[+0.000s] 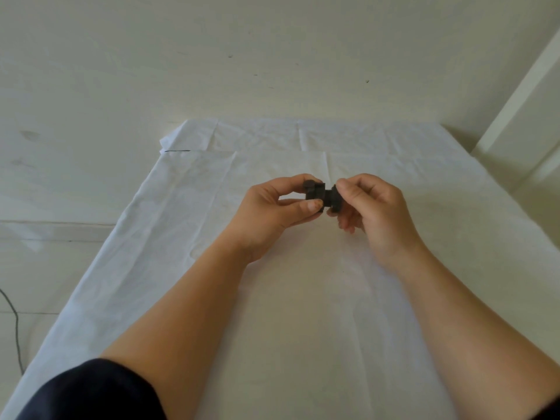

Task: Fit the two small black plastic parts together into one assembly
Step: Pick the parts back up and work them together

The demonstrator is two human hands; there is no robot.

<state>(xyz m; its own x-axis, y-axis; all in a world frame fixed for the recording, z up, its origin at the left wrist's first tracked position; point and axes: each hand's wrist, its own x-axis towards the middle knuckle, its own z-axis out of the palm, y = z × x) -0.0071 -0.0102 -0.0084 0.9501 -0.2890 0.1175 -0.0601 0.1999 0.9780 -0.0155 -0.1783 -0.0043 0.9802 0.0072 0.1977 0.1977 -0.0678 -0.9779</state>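
Both hands hold the two small black plastic parts in the air above the middle of the table. My left hand (272, 207) pinches the blocky left black part (315, 192) between thumb and curled fingers. My right hand (375, 207) pinches the rounder right black part (335, 200) with thumb and forefinger. The two parts touch end to end between my hands. How far one sits inside the other is hidden by my fingers.
A creased white cloth (303, 298) covers the table. Pale floor lies to the left, with a thin dark cable (15, 328) at the left edge. A white wall stands behind and a white post (521, 101) at the right.
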